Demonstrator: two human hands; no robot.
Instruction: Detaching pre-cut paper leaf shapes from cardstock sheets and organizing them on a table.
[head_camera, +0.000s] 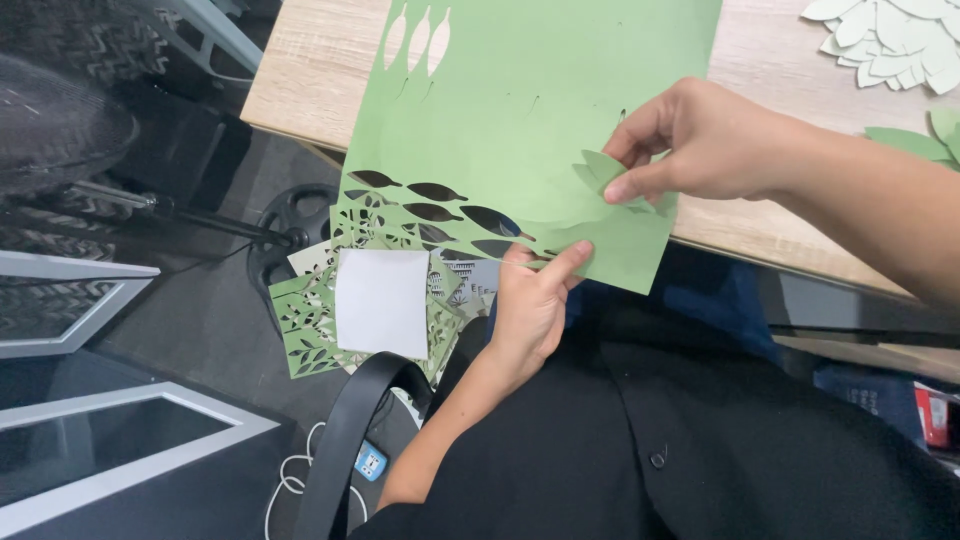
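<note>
Left of the green sheet (520, 130), below its lower corner, cut-out scrap sheets (315, 335) and a white square (382, 302) lie on the floor beside a black strap (340, 450). Left hand (530, 300) pinches the sheet's near edge, which overhangs the wooden table (300, 80); thin strips between leaf holes could tear if tugged. Right hand (690, 145) pinches a half-freed leaf cutout (603, 168) on the sheet's right side; it might rip at its stem. Right of the sheet, a pile of pale leaves (890, 40) sits on the table, well apart.
</note>
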